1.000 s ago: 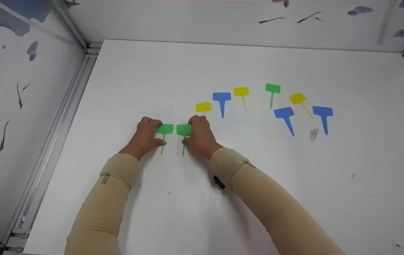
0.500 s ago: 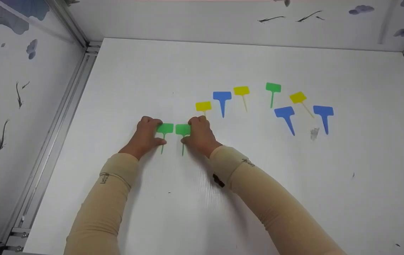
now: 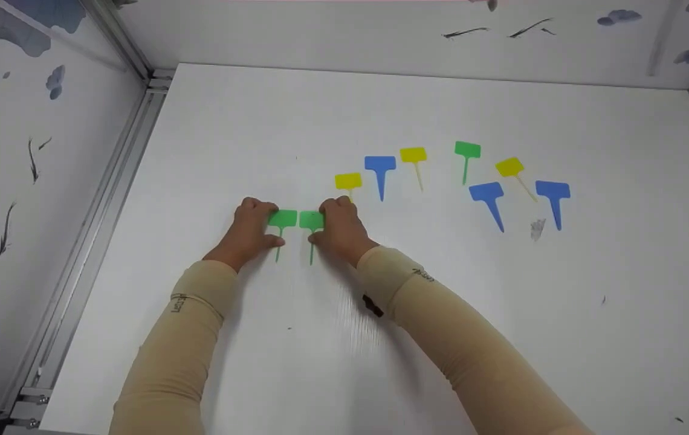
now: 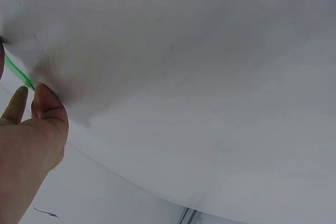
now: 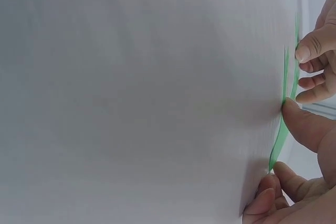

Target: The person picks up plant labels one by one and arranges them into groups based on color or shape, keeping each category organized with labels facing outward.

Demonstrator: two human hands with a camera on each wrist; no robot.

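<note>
Two green T-shaped plant labels lie side by side on the white table, stems toward the person, a narrow gap between their heads. My left hand (image 3: 251, 229) holds the left green label (image 3: 284, 218), fingers at its upper corner and thumb by its stem. The right green label (image 3: 310, 220) is held the same way by my right hand (image 3: 344, 232), which covers its right edge. Edge-on in the right wrist view, that label (image 5: 280, 137) spans from thumb to fingertips. Only a sliver of green label (image 4: 20, 72) shows in the left wrist view.
Beyond my right hand lie a yellow label (image 3: 348, 180), a blue label (image 3: 380, 163) and another yellow label (image 3: 413, 154). Farther right are a green label (image 3: 468, 149), a yellow one and two blue ones, near a grey smudge (image 3: 537, 229). Patterned walls bound the table (image 3: 501, 338).
The right green label and my right hand have shifted slightly left, narrowing the gap to the left label. My left hand stays nearly still. The other labels have not been moved.
</note>
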